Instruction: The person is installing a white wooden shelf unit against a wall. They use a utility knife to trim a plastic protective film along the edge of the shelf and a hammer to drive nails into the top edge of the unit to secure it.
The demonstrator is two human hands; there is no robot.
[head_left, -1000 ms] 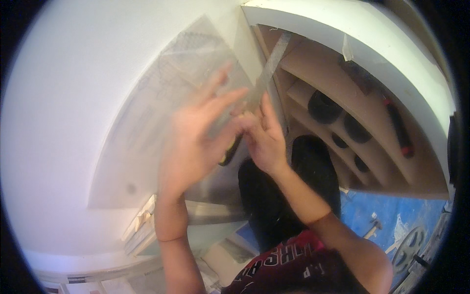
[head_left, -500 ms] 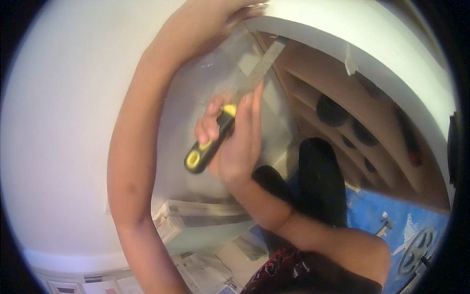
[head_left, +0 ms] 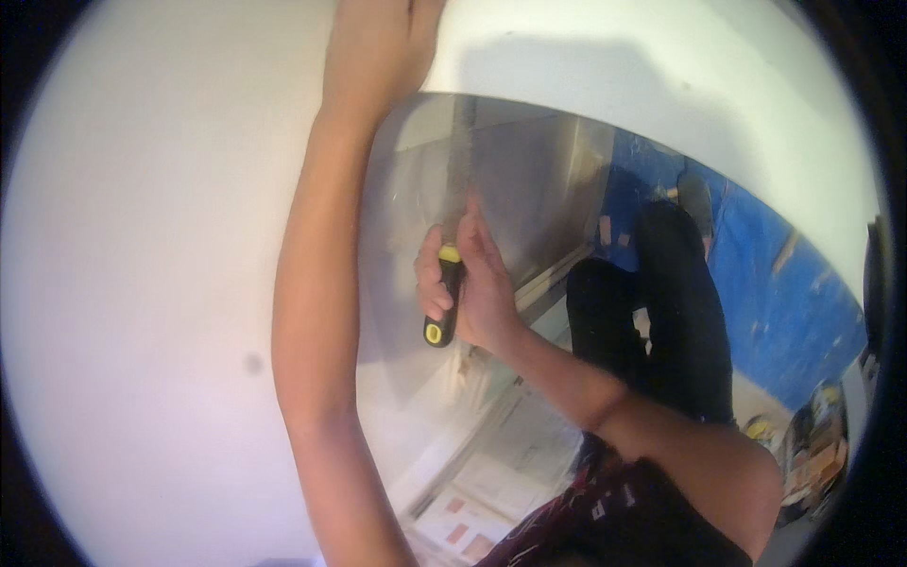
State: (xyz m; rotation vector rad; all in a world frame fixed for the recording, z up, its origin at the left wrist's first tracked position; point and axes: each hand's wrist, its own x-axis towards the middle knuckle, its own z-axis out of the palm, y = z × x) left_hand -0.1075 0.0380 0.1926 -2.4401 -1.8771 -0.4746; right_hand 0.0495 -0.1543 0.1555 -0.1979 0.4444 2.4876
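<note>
"Black-and-yellow hand tool (head_left: 450,255), just one, and what a look: long, flat, grey metal blade (head_left: 462,151), black handle (head_left: 444,295), yellow collar, yellow-rimmed hole at the butt!"

"Where is it?"

"Below the left part of the broad white curved band (head_left: 586,76), blade pointing up at its edge; whether they touch, I can't tell."

"Hands?"

"Two bare ones! The right hand (head_left: 484,288), below the band, has its fingers curled round the handle, one stretched up beside the blade. The left hand (head_left: 383,52) is at the band's left end, fingertips out of view; their spread and any hold, can't tell."

"Anything else?"

"Two black-trousered legs (head_left: 682,302) below the band, one blue floor sheet (head_left: 775,312) under its right side."
</note>
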